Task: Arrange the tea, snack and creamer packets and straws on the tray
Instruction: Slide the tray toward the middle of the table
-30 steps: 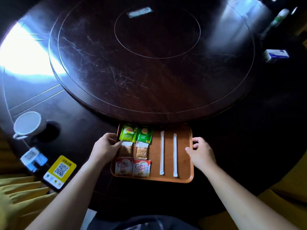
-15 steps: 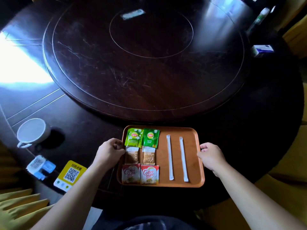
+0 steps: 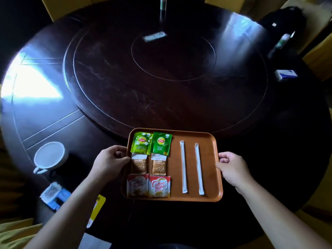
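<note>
An orange tray (image 3: 209, 141) sits at the near edge of the dark round table. On its left half lie two green tea packets (image 3: 151, 143), below them two brown snack packets (image 3: 149, 164), and nearest me two red-and-white creamer packets (image 3: 149, 186). Two white wrapped straws (image 3: 190, 166) lie side by side on the right half. My left hand (image 3: 111, 159) grips the tray's left rim, thumb over the edge. My right hand (image 3: 232, 168) grips the right rim.
A white cup (image 3: 49, 156) stands left of the tray. A blue-and-white stand (image 3: 53, 194) and a yellow card (image 3: 98, 207) lie near my left arm. A raised turntable (image 3: 161, 72) fills the table's middle. A small box (image 3: 286, 74) and a bottle (image 3: 280, 42) sit far right.
The tray, held at both rims, has slid out from the turntable's edge toward me and to the right. My view has shifted, showing more of the table's far side.
</note>
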Demonstrator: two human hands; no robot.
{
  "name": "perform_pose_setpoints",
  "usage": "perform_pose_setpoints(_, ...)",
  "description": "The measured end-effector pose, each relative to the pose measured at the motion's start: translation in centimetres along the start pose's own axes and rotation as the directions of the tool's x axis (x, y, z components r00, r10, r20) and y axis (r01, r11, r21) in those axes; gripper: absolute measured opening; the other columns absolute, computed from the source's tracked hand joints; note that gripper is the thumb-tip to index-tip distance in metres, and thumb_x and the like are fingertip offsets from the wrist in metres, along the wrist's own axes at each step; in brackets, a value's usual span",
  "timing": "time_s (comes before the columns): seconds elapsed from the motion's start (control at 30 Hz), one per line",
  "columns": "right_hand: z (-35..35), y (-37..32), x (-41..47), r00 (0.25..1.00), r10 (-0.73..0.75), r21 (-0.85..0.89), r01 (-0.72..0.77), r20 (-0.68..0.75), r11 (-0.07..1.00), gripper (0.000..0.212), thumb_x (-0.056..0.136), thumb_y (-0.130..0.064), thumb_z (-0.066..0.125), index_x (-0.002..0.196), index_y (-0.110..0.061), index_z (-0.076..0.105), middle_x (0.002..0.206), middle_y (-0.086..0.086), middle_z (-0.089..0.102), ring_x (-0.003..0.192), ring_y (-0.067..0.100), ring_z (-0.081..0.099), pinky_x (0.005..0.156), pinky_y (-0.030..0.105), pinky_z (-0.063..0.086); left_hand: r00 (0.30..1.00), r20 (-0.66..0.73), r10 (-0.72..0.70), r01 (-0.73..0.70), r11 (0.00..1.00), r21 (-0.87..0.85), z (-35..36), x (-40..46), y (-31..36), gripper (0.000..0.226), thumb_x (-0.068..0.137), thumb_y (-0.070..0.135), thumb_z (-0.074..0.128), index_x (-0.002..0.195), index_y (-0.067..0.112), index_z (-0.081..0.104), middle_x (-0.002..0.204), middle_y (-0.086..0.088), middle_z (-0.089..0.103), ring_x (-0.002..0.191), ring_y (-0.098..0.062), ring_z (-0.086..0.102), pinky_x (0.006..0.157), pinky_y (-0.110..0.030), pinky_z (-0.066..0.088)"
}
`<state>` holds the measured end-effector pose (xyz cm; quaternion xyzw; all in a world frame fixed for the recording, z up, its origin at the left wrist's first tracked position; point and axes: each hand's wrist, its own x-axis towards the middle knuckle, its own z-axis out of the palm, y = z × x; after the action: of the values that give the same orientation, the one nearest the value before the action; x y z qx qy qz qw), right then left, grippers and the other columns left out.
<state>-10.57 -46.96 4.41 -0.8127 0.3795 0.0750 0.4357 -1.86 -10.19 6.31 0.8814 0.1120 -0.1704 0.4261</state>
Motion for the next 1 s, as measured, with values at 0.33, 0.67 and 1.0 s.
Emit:
perform_pose_setpoints(0.33, 1.0, -8.5, 6.5, 0.998, -0.054, -0.026, 0.053, -0.027, 0.998, 0.036, 0.081, -0.005, 0.066, 0.116, -0.015, 0.068, 0.101, 0.003, 0.073, 0.088, 0.020, 0.070, 0.084, 0.043, 0.060, 0.996, -0.086, 0.037, -0.038, 0.999, -0.004, -1.7, 8.5, 4.6, 0.024, 0.077, 0.019, 0.075, 0.100, 0.023, 0.078, 0.086, 0.001, 0.076, 0.073, -0.011, 0.067, 0.071, -0.027, 0.054)
perform_pose_setpoints(0.67, 0.8, -13.7, 14.2, 0.995, -0.075, -0.042, 0.072, -0.072, 0.997, 0.044, 0.083, 0.000, 0.064, 0.127, -0.010, 0.063, 0.116, 0.007, 0.069, 0.098, 0.020, 0.066, 0.084, 0.030, 0.052, 0.999, -0.045, -0.022, 0.018, 0.995, -0.101, 0.1, 16.5, 9.9, 0.033, 0.066, 0.015, 0.064, 0.094, 0.027, 0.079, 0.078, 0.004, 0.078, 0.069, -0.021, 0.075, 0.068, -0.045, 0.063)
perform_pose_setpoints(1.0, 1.6, -15.5, 19.7, 0.994, -0.066, -0.187, 0.049, -0.086, 0.981, 0.048, 0.084, -0.003, 0.062, 0.131, -0.012, 0.059, 0.120, 0.009, 0.068, 0.102, 0.027, 0.066, 0.084, 0.038, 0.056, 0.999, -0.034, 0.000, 0.000, 1.000, -0.021, 3.1, 20.9, 12.1, 0.034, 0.074, 0.011, 0.067, 0.101, 0.027, 0.077, 0.085, 0.007, 0.076, 0.066, -0.008, 0.066, 0.060, -0.023, 0.052)
